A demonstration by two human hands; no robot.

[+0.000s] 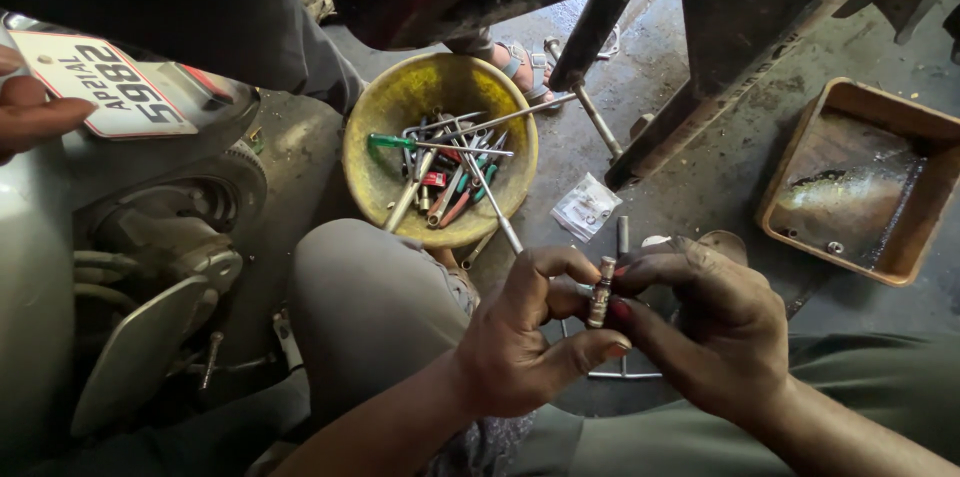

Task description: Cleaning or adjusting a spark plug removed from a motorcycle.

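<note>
We pinch a small metal spark plug (pixel 600 292) between left hand (pixel 520 337) and right hand (pixel 715 327); yellow tool bowl (pixel 400 102) at eleven o'clock.

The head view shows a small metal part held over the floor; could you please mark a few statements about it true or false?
1. Both hands, left hand and right hand, pinch the small metal part. True.
2. The yellow bowl is empty. False: it holds screwdrivers and metal tools.
3. A brown tray lies on the floor to the right. True.
4. The part lies inside the tray. False: it is held up between the fingers.
</note>
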